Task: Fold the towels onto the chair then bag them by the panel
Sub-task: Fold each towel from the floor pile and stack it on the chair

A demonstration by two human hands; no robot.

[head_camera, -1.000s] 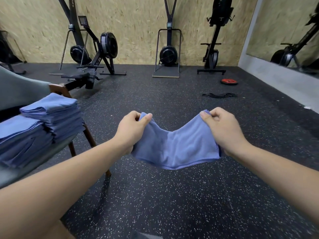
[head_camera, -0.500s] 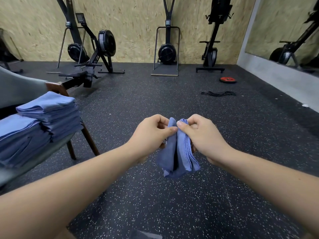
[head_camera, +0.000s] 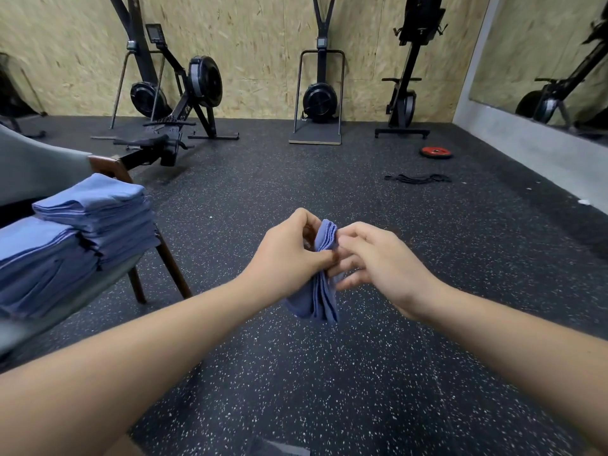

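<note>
Though limp, layered blue towel (head_camera: 324, 301)

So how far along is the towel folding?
Done: two stacks of folded blue towels sit on the chair. In hand: the left hand pinches one folded blue towel, the right hand touching it loosely. Left: adding it to a stack, then bagging; no bag is in view.

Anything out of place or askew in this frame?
Nothing wrong with the folding: both towel stacks sit fairly square on the chair. Only loose gym gear stands out: a red weight plate and a black strap lie on the open floor to the right, away from the machines by the wall.
</note>
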